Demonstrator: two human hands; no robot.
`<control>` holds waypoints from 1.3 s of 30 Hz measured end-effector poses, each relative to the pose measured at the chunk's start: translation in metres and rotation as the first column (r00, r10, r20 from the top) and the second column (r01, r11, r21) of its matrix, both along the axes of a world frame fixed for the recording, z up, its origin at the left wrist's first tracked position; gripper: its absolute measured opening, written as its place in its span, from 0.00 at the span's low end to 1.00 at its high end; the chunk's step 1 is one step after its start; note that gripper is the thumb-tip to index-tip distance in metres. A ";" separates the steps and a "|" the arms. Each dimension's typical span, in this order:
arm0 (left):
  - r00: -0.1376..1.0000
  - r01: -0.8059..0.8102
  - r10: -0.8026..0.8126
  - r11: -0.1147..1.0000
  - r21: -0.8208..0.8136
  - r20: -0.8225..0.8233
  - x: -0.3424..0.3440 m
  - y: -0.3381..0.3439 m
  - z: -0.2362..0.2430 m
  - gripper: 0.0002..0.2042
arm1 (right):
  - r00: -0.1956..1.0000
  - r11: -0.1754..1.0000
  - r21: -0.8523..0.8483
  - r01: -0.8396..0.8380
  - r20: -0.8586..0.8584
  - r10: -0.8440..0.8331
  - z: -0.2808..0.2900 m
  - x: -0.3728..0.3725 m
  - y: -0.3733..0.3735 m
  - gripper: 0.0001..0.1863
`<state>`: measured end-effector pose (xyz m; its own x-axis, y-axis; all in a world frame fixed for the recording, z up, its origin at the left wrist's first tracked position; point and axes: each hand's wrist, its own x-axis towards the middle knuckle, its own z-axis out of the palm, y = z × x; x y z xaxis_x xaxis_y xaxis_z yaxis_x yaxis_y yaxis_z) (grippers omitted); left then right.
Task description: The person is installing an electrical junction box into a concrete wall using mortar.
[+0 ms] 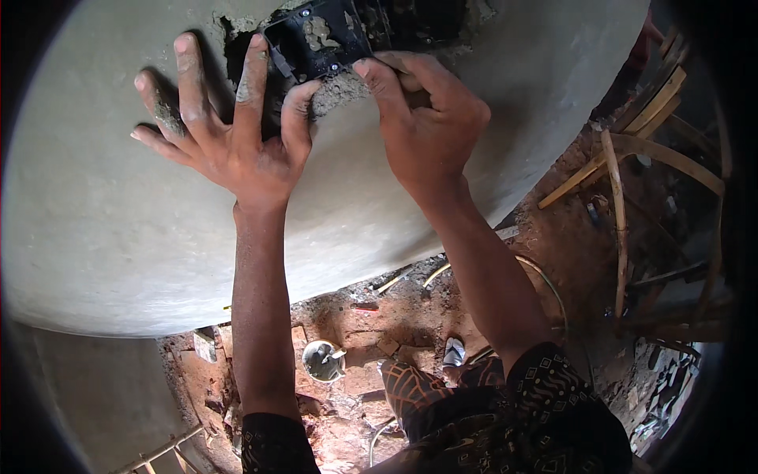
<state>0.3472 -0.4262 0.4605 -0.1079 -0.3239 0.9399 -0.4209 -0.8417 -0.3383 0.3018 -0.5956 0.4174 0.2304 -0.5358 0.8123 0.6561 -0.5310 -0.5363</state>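
Note:
A black electrical wall box (316,39) sits in a rough hole cut in the grey plastered wall (197,245), with a lump of mortar inside it and screws at its rim. My left hand (237,146) lies against the wall, fingers spread; its index fingertip is at the box's left edge and its thumb just below the lower edge. My right hand (430,118) is closed, thumb and index finger pinching at the box's lower right corner; its other fingers are curled and partly hidden. To the right, a second dark box opening (426,20) is partly cut off by the view.
Below on the earthen floor stands a bucket of wet mortar (324,361) with a tool in it. Wooden poles (616,213) lean at the right, near a yellowish hose (545,276). Rubble and brick pieces litter the ground around my sandalled foot (453,353).

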 end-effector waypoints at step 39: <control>0.991 0.113 -0.118 0.990 0.080 0.062 0.002 -0.001 0.006 0.38 | 0.116 0.859 0.255 -0.444 -0.934 0.337 -0.311 -0.229 -0.022 0.24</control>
